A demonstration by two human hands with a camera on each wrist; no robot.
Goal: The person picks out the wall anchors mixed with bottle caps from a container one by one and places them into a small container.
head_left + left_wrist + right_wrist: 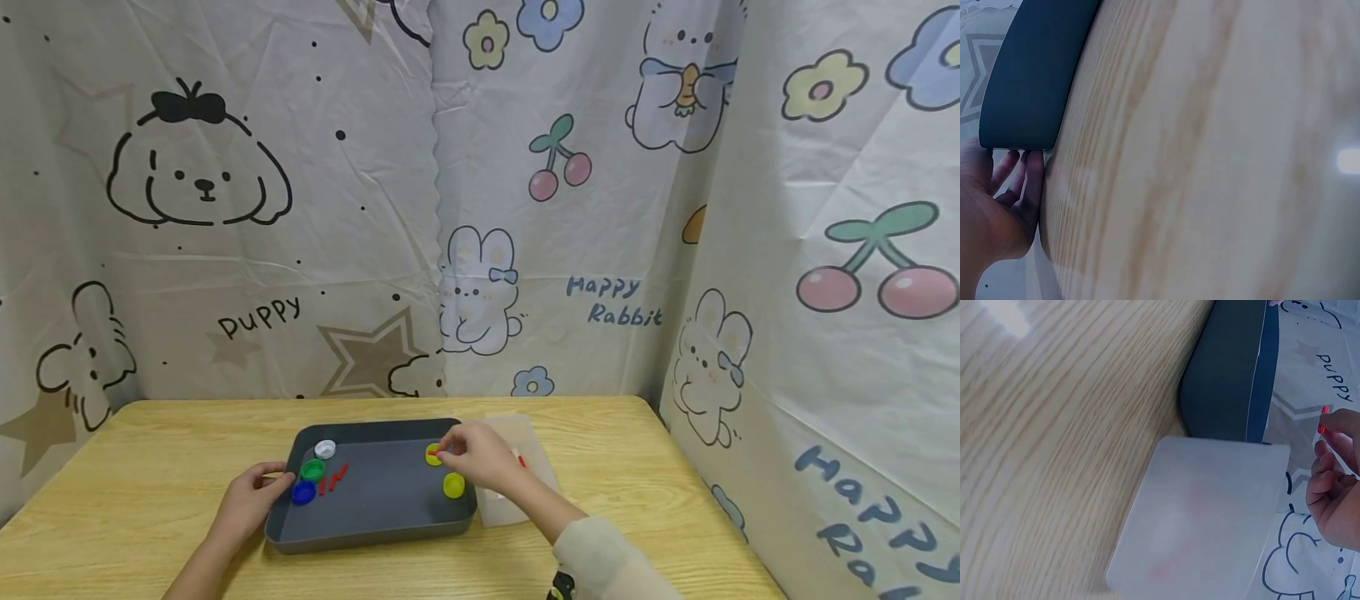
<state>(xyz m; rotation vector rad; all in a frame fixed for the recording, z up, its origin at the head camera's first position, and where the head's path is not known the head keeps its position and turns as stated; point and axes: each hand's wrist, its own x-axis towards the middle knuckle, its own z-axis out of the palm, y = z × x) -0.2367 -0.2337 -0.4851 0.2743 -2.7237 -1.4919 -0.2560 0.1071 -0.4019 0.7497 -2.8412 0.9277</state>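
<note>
Head view: I see the right hand (pixel 480 454) pinching a red stick (pixel 1324 419) above the right side of the gray tray (pixel 382 487); the left hand (pixel 251 498), fingers loose, touches its left end.

Cloth-walled tabletop booth, apparently indoors; whether it stands in a home or a studio cannot be determined. Pale printed cloth (pixel 360 267) hangs beyond the far edge of a wood-grain table (pixel 615 467), and a printed side panel (pixel 817 367) encloses the right. Cartoon rabbits (pixel 480 304), cherries (pixel 918 292) and the lettering "Happy Rabbit" (pixel 615 302) suggest children's furnishing fabric.
</note>
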